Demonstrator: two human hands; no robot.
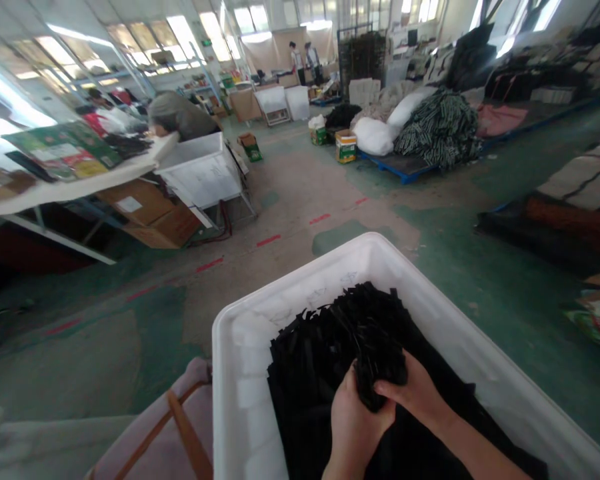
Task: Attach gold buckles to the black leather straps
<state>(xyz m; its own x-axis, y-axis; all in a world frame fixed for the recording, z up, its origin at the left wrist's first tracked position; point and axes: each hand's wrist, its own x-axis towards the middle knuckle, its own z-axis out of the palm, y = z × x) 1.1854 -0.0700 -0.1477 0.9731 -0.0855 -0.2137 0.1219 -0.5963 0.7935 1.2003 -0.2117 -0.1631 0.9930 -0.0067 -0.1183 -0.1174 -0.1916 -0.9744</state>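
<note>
A white plastic tub (290, 283) stands right in front of me, holding a large heap of black strips (305, 373) that look like fabric or webbing. Over the heap, both my hands grip one bundle of black strips (377, 363). My left hand (357, 420) closes round its near left side. From the right, my right hand (420, 390) wraps it, with the thumb across the front. The ends of the bundle merge with the dark heap behind, so its far edge is hard to make out.
At left, a person bends beside a white wheeled bin (200, 173) and a work table (70, 187). A blue pallet (405, 175) bears white sacks and a striped pile. Stacked bundles (585, 177) stand at right. Lilac cloth (155, 427) lies against the tub's left side.
</note>
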